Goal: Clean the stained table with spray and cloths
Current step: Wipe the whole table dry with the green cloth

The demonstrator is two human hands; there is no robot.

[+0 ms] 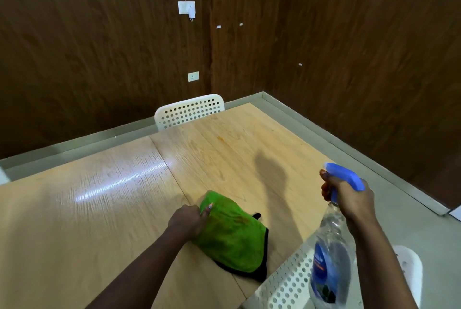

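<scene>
Spray bottle (330, 254): clear body, blue trigger head, blue label with white and red print, too blurred for me to read any brand. My right hand (349, 196) grips its neck, fingers curled on the trigger, nozzle aimed out over the tabletop (99, 196). Bottle hangs in the air off the tabletop's right edge, above the near white perforated chair (287, 283).

Green cloth (230, 231), black trim, lies flat on the tabletop near the near edge, right of the seam between the 2 panels. A brownish smear shows on its top face. My left hand (187, 220) pinches the cloth's left edge, fingers curled into the fabric, so the cloth sits just right of that hand and well left of the bottle.

Orange stain (224, 138) on the right panel toward the far edge, well apart from the cloth. The hand's shadow falls between the 2.

2nd white perforated chair (189, 110) at the far edge. Dark wood-panel wall behind, 2 white sockets (193, 76), the upper with a charger plugged in.
</scene>
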